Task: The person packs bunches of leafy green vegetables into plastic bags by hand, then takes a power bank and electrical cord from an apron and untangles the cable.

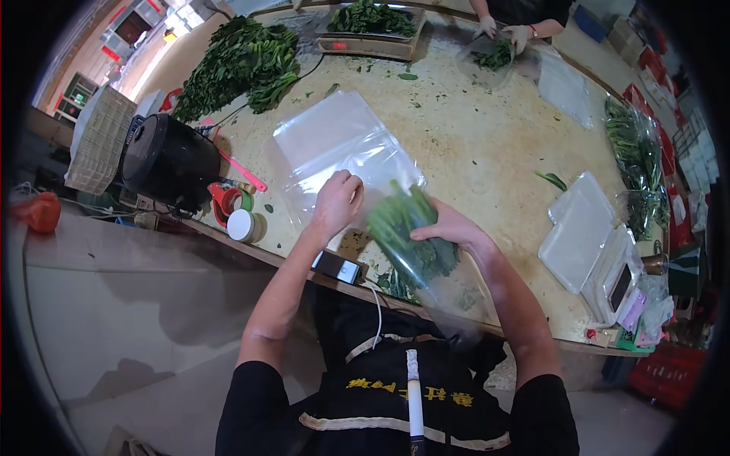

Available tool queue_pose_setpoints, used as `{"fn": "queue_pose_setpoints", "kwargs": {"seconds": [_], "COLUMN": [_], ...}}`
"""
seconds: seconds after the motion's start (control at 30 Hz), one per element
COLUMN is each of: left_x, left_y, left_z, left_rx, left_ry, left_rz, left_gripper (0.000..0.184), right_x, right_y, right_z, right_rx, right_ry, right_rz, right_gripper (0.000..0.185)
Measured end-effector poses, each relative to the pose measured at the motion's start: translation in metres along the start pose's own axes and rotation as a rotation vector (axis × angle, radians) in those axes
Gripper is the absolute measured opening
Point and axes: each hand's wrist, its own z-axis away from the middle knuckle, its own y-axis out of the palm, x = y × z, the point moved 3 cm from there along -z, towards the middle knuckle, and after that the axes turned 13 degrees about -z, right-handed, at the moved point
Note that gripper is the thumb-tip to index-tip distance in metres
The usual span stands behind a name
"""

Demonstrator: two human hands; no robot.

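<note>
One bunch of greens [395, 222] is in a clear bag [455, 302] above the near tabletop [494, 163], in the grip of the right hand [450, 226]; whether the curled left hand [336, 204] holds anything I cannot tell, while bagged greens [637, 156] line the right edge and a loose heap [239, 62] seems left to pack.

Held bag [417, 251] clear plastic, glossy. Stacked bags [331, 137] shiny plastic film. Desk [487, 144] smooth, mostly matt. Apron [372, 380] matt cloth. Pot [171, 163] smooth, glossy.
</note>
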Motion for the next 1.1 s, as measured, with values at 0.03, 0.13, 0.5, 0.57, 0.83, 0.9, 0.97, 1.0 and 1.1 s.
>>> {"fn": "queue_pose_setpoints", "kwargs": {"seconds": [0.03, 0.13, 0.5, 0.57, 0.83, 0.9, 0.97, 1.0, 1.1], "left_x": [-0.005, -0.02, -0.093, -0.121, -0.164, -0.15, -0.147, -0.146, -0.149], "left_y": [-0.003, -0.011, -0.024, -0.034, 0.121, 0.172, 0.189, 0.188, 0.19], "left_z": [-0.003, 0.001, -0.015, -0.016, -0.005, 0.009, 0.018, 0.017, 0.006], "left_rx": [-0.054, -0.106, -0.089, -0.202, 0.501, 0.492, 0.476, 0.464, 0.319], "left_ry": [0.006, 0.045, 0.298, 0.334, -0.65, -0.605, -0.566, -0.551, -0.631], "left_rz": [-0.011, -0.014, 0.142, 0.062, 1.288, 1.096, 0.905, 0.905, 0.977], "left_gripper": [0.007, 0.01, 0.021, 0.032, 0.047, 0.044, 0.042, 0.04, 0.037], "right_x": [-0.008, -0.008, 0.018, 0.024, -0.051, -0.079, -0.098, -0.106, -0.12], "right_y": [-0.001, 0.0, -0.022, -0.035, -0.093, -0.108, -0.118, -0.127, -0.153], "right_z": [-0.007, -0.007, 0.041, 0.069, 0.136, 0.141, 0.151, 0.15, 0.137], "right_rx": [0.029, 0.065, -0.093, -0.215, -0.668, -0.772, -0.928, -0.936, -0.919], "right_ry": [0.063, 0.035, -0.105, -0.181, -0.235, -0.225, -0.133, -0.134, -0.153], "right_rz": [0.058, 0.03, -0.114, -0.226, -0.355, -0.431, -0.582, -0.587, -0.401], "right_gripper": [0.108, 0.104, 0.099, 0.1, 0.072, 0.066, 0.057, 0.057, 0.046]}}
